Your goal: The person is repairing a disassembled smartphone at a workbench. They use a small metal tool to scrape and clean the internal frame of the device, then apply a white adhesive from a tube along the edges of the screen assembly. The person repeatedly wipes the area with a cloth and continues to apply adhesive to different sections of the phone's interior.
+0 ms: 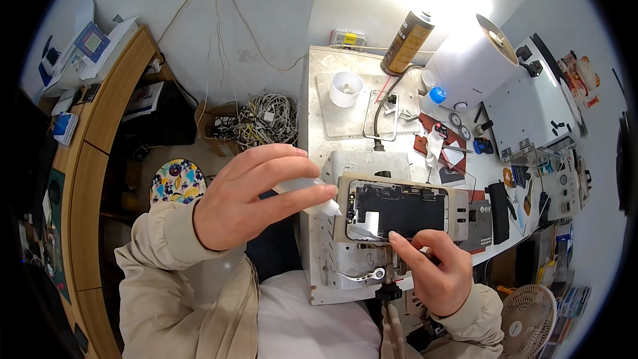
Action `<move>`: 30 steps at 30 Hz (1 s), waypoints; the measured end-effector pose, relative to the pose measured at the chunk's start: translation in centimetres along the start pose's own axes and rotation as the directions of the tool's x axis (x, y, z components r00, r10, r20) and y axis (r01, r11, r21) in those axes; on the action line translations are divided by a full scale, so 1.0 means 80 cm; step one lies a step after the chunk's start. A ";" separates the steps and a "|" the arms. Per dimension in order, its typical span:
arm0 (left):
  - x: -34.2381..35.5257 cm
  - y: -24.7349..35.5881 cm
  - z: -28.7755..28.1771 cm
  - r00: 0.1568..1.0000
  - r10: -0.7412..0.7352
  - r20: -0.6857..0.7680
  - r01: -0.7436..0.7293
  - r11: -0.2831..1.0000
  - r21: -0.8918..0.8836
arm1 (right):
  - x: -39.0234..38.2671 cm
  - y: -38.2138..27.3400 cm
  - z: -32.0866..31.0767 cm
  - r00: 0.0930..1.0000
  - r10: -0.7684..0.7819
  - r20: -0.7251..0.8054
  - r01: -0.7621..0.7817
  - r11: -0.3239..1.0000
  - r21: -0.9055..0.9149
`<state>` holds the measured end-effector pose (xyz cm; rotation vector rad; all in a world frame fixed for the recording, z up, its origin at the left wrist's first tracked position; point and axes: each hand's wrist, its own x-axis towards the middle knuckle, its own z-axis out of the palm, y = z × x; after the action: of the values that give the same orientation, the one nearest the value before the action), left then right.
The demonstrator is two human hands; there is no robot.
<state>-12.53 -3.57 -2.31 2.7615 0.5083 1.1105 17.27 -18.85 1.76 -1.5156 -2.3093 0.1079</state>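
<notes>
My left hand (249,193) is closed around a translucent squeeze bottle (330,208), its white pointed nozzle aimed at the left end of a phone screen assembly (419,209). That black panel lies flat, inner side up, on a beige holder mounted over a metal heating-plate device (372,161). At the panel's near edge, my right hand (438,276) pinches a thin metal blade-like tool (367,233), its tip over the lower left corner. Most of the tool's handle is hidden by my fingers. A silver lever (362,275) sits below the holder.
Behind the device stand a white cup (345,88) and a spray can (407,43). A blue-capped bottle (433,98) and a large white cylinder (472,60) are to the right. Small tools lie on a red-brown mat (435,129). A fan (528,319) stands at lower right; tangled cables (266,119) lie left.
</notes>
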 end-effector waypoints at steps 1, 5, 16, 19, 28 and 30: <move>0.000 0.000 0.000 1.000 0.000 -0.001 0.000 1.000 -0.005 | 0.001 0.000 0.000 1.000 -0.020 -0.009 0.019 0.999 -0.031; 0.000 0.000 0.002 1.000 0.000 -0.011 0.000 1.000 -0.013 | 0.000 -0.003 0.002 1.000 -0.006 -0.015 0.005 0.999 -0.045; -0.001 -0.001 0.001 1.000 -0.003 -0.021 0.003 1.000 0.003 | 0.000 -0.002 0.003 0.999 -0.019 -0.034 0.018 0.999 -0.029; 0.000 -0.001 0.002 1.000 0.000 -0.026 0.000 1.000 0.002 | 0.000 -0.004 0.004 1.000 0.007 -0.031 -0.007 1.000 -0.014; -0.001 -0.003 0.001 1.000 -0.001 -0.018 0.001 1.000 0.016 | -0.002 -0.004 0.004 0.999 -0.021 -0.041 0.019 0.999 -0.046; -0.001 -0.004 0.000 1.000 -0.002 -0.018 0.002 1.000 0.015 | -0.001 -0.004 0.002 0.998 -0.042 -0.042 0.039 0.997 -0.070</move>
<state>-12.65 -3.31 -2.44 2.7658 0.5232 1.1367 16.96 -19.05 1.68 -1.4883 -2.3298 -0.0157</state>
